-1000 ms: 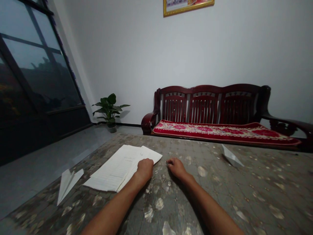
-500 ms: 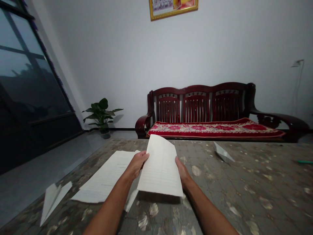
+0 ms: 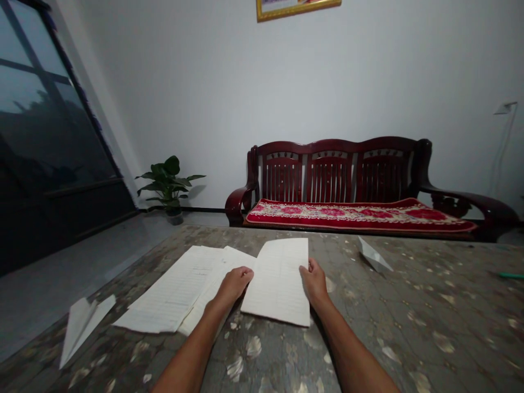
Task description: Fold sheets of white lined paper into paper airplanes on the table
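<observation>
A folded sheet of lined white paper (image 3: 278, 284) lies flat on the table with my hands at its two side edges. My left hand (image 3: 235, 285) is curled over the sheet's left edge, where it meets a looser pile of lined paper sheets (image 3: 172, 292). My right hand (image 3: 314, 281) grips the right edge between thumb and fingers. A white paper airplane (image 3: 84, 327) lies left of the pile, and another (image 3: 371, 255) sits to the right, beyond my right hand.
The mottled grey-brown table (image 3: 409, 311) fills the lower view, with a green pen (image 3: 511, 275) near its right side. Beyond the far edge stand a dark red wooden sofa (image 3: 331, 174) with a red cushion, and a potted plant (image 3: 167, 185). A dark window (image 3: 45, 120) is at left.
The sheet has come down from its raised, tilted position and now lies flat on the table. Both hands have lowered with it and moved slightly apart.
</observation>
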Demonstrator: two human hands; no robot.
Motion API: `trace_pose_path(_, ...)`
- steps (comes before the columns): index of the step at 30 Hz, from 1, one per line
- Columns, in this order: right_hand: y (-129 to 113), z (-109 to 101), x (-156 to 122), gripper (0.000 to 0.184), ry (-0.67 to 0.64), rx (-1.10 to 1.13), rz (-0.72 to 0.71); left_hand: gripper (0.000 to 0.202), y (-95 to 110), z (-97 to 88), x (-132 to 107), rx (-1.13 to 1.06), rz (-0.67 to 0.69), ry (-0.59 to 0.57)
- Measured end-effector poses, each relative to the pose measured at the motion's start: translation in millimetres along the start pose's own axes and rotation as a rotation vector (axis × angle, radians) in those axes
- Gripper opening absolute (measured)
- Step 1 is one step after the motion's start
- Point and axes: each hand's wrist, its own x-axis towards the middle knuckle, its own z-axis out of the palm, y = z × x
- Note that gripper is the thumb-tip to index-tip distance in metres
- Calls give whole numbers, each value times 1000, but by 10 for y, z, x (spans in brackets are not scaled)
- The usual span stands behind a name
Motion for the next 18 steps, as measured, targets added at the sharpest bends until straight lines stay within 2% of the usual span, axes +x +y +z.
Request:
trace_pose_path(2,14,-66,37,48,45,13,9,28,20,-172,-15,236,-17,-6)
trace_pose_path(4,21,-90,58,48,78,24,16,35,41,-349,-42,291,-18,-27)
trace_pose_path(6,19,-32,45,49,91,41,19,44,71,-486,-82,70,-69,-65)
trace_pose_path(9,-11,216,-57,49,41,101,25,70,131,-583,-142,-378,-190,-196)
trace_pose_path(11,-40,426,-172,51,-35,140,24,76,149,-620,-161,-549,-156,-294)
trace_pose_path(14,-65,647,-355,50,-186,170,46,77,60,-767,-139,-630,-70,-295)
trace_pose_path(18,-32,661,-496,40,-352,-1,167,74,-347,-1215,-50,-511,-119,-156)
